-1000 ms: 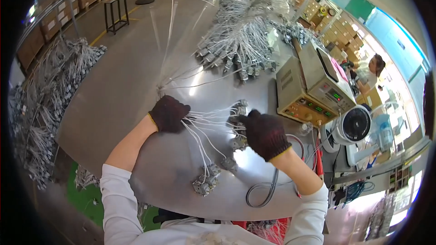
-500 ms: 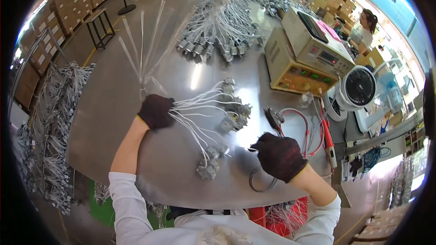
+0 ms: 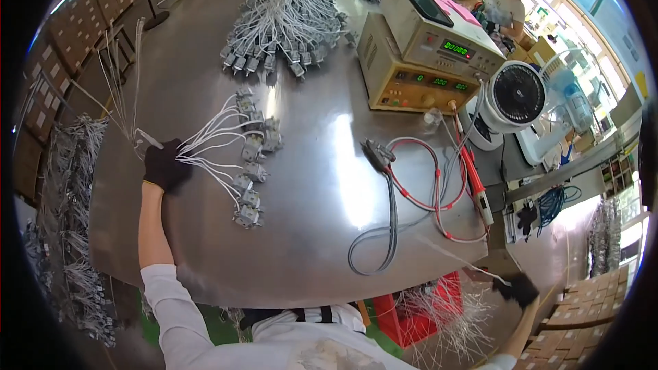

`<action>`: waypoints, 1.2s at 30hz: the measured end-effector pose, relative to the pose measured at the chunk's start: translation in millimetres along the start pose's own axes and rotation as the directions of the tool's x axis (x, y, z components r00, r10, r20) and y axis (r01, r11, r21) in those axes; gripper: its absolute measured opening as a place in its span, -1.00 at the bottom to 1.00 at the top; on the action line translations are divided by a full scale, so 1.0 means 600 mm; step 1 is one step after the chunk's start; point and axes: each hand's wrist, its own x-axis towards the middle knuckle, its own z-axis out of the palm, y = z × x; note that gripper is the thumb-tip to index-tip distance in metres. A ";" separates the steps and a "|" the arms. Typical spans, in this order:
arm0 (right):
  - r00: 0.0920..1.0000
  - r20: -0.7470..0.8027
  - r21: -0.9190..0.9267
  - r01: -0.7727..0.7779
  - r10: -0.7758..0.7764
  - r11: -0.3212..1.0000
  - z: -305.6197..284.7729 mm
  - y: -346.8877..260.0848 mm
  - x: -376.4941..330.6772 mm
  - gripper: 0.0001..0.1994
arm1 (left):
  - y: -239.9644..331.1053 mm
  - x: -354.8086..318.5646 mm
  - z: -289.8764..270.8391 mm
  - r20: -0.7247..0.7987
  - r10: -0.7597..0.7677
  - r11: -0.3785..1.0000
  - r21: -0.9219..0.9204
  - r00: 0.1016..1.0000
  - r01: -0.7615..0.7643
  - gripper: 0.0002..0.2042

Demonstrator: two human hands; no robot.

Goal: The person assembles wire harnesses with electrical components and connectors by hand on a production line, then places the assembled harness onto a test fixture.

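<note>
My left hand (image 3: pixel 166 166), in a dark knitted glove, is closed round a bundle of white wires (image 3: pixel 209 138) at the left of the metal table. From its far side stick long loose wire ends (image 3: pixel 118 99). Small grey metal parts (image 3: pixel 252 144) on the wires' other ends lie in a row on the tabletop to the right of that hand. My right hand (image 3: pixel 517 291), gloved too, is past the table's right front edge and blurred. A thin white strand (image 3: pixel 473 265) trails from its closed fingers back over the table edge.
A larger heap of wired grey parts (image 3: pixel 281 27) lies at the back. Two stacked test instruments (image 3: pixel 428 48) and a fan (image 3: pixel 517 92) stand right, near a red probe (image 3: pixel 474 175) and a black clip (image 3: pixel 375 154). Below the front edge is a red bin (image 3: pixel 404 322). A person (image 3: pixel 500 3) works beyond.
My right hand has swung right and down, off the table, with the strand. My left hand has shifted left with the wire bundle, and the grey parts have slid along. The view has turned.
</note>
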 end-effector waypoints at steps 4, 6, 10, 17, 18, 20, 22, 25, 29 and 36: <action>0.992 0.113 0.074 0.057 -0.065 0.996 0.070 -0.109 0.020 -0.36 | -0.034 -0.011 -0.034 0.098 -0.046 0.997 0.071 0.994 0.039 -0.75; 0.986 0.150 0.119 0.053 -0.071 0.991 0.069 -0.220 0.014 -0.39 | -0.029 -0.020 -0.038 0.082 -0.074 0.992 0.106 0.994 0.065 -0.75; 0.969 0.214 0.195 0.078 -0.120 0.978 0.028 -0.279 0.037 -0.43 | 0.005 -0.014 -0.035 0.090 -0.162 0.983 0.097 0.983 0.154 -0.74; 0.915 0.343 0.253 0.127 -0.212 0.959 0.038 -0.345 0.041 -0.50 | 0.003 -0.014 -0.039 0.049 -0.144 0.989 0.033 0.988 0.143 -0.78; 0.907 0.361 0.257 0.129 -0.219 0.958 0.054 -0.320 0.034 -0.51 | 0.006 -0.014 -0.040 0.042 -0.148 0.989 0.030 0.988 0.147 -0.78; 0.886 0.397 0.273 0.134 -0.238 0.953 -0.013 -0.425 0.048 -0.53 | 0.016 -0.008 -0.043 0.039 -0.133 0.991 0.017 0.990 0.133 -0.78; 0.857 0.440 0.288 0.149 -0.269 0.946 0.013 -0.511 0.030 -0.55 | 0.008 -0.011 -0.043 0.035 -0.141 0.989 0.044 0.989 0.140 -0.78; 0.818 0.501 0.308 0.138 -0.284 0.941 0.124 -0.410 -0.012 -0.58 | 0.001 -0.014 -0.032 0.031 -0.135 0.990 0.032 0.990 0.134 -0.78; 0.747 0.586 0.350 0.117 -0.315 0.929 0.136 -0.446 -0.038 -0.61 | -0.007 -0.015 -0.025 0.028 -0.138 0.990 0.047 0.990 0.136 -0.79; 0.626 0.688 0.403 0.091 -0.367 0.911 0.141 -0.500 -0.068 -0.65 | 0.005 -0.014 -0.036 0.037 -0.148 0.988 0.051 0.988 0.146 -0.79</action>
